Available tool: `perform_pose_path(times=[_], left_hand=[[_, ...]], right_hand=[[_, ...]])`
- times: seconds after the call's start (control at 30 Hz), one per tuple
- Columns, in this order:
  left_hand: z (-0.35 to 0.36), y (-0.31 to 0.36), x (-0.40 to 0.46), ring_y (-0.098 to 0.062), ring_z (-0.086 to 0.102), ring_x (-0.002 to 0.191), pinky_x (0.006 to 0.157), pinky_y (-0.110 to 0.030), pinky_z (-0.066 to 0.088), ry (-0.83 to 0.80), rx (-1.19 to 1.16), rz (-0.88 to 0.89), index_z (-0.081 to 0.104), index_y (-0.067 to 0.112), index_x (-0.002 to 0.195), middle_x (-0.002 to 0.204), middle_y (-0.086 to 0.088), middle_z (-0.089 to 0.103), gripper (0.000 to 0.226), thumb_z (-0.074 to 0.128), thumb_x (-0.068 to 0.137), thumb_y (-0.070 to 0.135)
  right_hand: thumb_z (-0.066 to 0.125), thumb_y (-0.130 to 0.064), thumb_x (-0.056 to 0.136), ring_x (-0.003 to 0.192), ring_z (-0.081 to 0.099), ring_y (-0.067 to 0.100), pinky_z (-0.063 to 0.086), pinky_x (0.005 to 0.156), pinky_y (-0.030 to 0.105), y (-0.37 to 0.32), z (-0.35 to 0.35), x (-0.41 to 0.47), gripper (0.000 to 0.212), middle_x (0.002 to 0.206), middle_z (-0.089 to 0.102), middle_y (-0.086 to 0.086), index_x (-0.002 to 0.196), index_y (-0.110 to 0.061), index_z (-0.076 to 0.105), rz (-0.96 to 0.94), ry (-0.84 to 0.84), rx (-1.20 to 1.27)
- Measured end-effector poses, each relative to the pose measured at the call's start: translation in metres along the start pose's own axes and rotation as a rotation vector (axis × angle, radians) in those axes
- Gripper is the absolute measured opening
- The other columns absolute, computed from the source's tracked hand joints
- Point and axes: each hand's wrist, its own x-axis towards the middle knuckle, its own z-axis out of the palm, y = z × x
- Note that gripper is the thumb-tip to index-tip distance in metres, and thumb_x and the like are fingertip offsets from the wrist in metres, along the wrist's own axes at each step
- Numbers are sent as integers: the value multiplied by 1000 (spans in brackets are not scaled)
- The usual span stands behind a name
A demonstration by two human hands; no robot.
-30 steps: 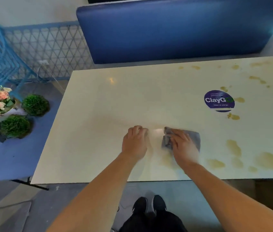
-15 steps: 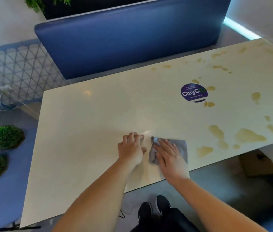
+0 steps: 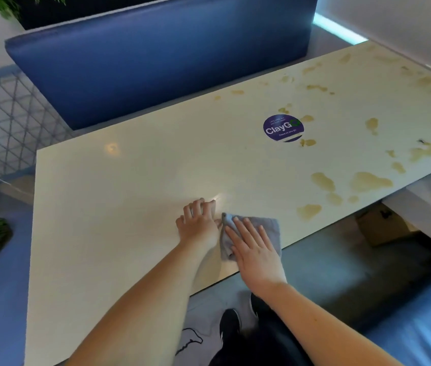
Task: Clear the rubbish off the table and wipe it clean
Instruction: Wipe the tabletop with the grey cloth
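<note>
1. No rubbish shows on the table (image 3: 130, 207); you're wiping now, and its left half looks clean.
2. Brown stains (image 3: 370, 182) cover the right half, well apart from your cloth (image 3: 268, 228).
3. Your right hand (image 3: 255, 249) presses the cloth flat, fingers straight, near the front edge.
4. Your left hand (image 3: 198, 225) rests beside it, fingers curled, holding nothing.

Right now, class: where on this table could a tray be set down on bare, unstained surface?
The table's left half is bare, from its left edge to the left hand. Right of the round sticker, brown stains crowd it. The right hand presses the cloth by the near edge.
</note>
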Motion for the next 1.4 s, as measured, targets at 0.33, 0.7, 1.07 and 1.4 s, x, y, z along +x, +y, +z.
perform_pose_path(times=[0.33, 0.7, 1.07, 1.4], left_hand=[[0, 6, -9, -23, 13, 141, 115, -41, 19, 15, -20, -2, 26, 30, 145, 155, 2, 14, 45, 37, 102, 34], [5, 38, 1, -22, 29, 126, 101, -35, 26, 148, 42, 9, 37, 24, 135, 134, 0, 35, 36, 36, 100, 30], [17, 96, 22, -17, 26, 133, 108, -33, 20, 177, -54, 266, 37, 31, 140, 142, 6, 33, 39, 39, 101, 29], [26, 138, 38, -12, 19, 139, 110, -33, 18, 146, -80, 330, 35, 31, 142, 150, 11, 26, 43, 41, 100, 27]], right_hand=[[25, -23, 104, 150, -6, 13, -10, 120, 33, 22, -20, 7, 53, 163, 1, -7, 156, -27, 15, 282, 93, 93], [31, -18, 103, 150, -4, 13, -7, 121, 33, 80, -42, 19, 55, 163, 4, -7, 155, -28, 17, 362, 110, 94], [36, -17, 104, 150, 9, 12, -2, 121, 28, 129, -44, 12, 48, 159, 22, -8, 150, -26, 35, 270, 156, 166], [39, -20, 103, 148, 14, 6, 1, 121, 24, 166, -57, -16, 46, 156, 29, -11, 148, -29, 41, 168, 140, 145]])
